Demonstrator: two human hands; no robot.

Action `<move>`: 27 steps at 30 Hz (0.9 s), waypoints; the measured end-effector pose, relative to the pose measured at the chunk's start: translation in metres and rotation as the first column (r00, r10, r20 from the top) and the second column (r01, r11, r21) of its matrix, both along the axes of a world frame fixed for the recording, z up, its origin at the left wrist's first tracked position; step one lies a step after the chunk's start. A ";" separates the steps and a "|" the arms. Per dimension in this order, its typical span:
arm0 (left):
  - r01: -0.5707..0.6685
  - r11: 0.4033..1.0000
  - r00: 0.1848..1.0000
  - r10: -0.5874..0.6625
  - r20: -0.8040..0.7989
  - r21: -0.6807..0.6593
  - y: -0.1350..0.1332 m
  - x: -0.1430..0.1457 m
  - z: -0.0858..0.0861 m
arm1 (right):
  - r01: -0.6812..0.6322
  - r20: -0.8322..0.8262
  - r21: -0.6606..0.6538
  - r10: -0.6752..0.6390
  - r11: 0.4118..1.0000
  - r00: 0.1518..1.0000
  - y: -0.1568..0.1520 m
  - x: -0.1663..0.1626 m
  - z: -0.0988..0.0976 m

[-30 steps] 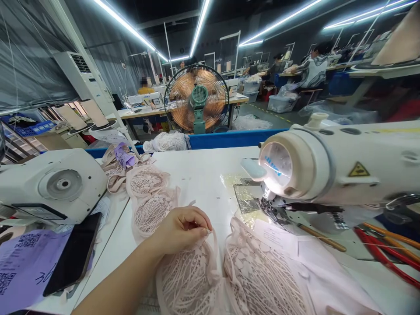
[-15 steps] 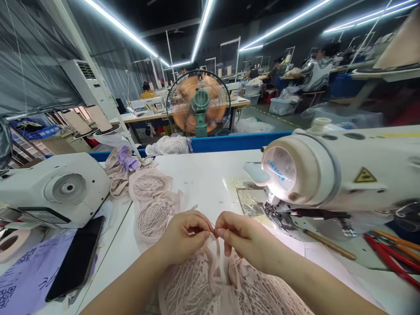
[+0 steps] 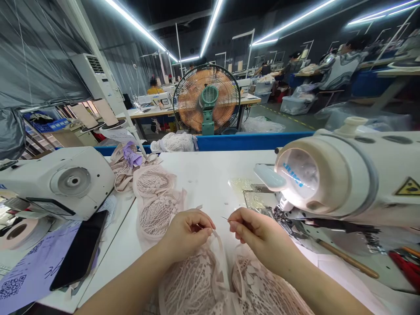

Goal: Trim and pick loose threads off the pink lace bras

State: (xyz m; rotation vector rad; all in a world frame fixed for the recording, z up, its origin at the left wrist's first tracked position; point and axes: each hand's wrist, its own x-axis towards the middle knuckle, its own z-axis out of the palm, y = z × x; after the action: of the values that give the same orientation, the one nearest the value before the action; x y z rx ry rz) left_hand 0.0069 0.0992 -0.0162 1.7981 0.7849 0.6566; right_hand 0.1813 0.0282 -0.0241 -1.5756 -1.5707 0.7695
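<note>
A pale pink lace bra piece (image 3: 203, 280) lies on the white table (image 3: 210, 175) right in front of me. My left hand (image 3: 187, 234) is closed in a pinch on its upper edge strap. My right hand (image 3: 259, 234) is closed too, pinching a thin needle or pin whose tip points left toward the other hand. The two hands are a small gap apart above the lace. The head of the white sewing machine (image 3: 344, 175) stands just to the right, its lamp lit over the needle plate (image 3: 262, 201).
More pink lace cups (image 3: 155, 197) are stacked at the left of the table beside a second white machine (image 3: 62, 181). A black phone (image 3: 80, 249) and purple paper (image 3: 29, 271) lie at the left edge. Red-handled tools (image 3: 407, 267) lie right. A fan (image 3: 206, 100) stands behind; people work further back.
My right hand came into view and met the left at the lace strap, then drew a little to the right with the thin needle. The view shifted slightly.
</note>
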 end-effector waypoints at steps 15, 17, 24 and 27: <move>-0.080 0.996 0.996 0.077 -0.048 -0.047 0.003 0.001 -0.004 | 0.124 0.171 0.127 -0.145 0.984 0.975 -0.001 0.009 -0.001; -0.087 0.994 0.996 0.085 -0.030 -0.064 0.004 0.002 -0.006 | 0.137 0.170 0.132 -0.159 0.982 0.973 0.000 0.010 0.000; -0.114 0.992 0.993 0.113 -0.025 -0.059 0.005 0.003 -0.009 | 0.121 0.133 0.124 -0.137 0.985 0.982 -0.003 0.008 0.004; -0.136 0.990 0.991 0.136 -0.014 -0.023 0.005 0.002 -0.009 | 0.100 0.095 0.130 -0.113 0.986 0.989 -0.007 0.007 0.004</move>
State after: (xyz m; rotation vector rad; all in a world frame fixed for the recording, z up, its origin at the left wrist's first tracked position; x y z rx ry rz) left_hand 0.0091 0.1044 -0.0254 1.7394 0.9262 0.7223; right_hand 0.1883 0.0213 -0.0205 -1.6139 -1.5616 0.5297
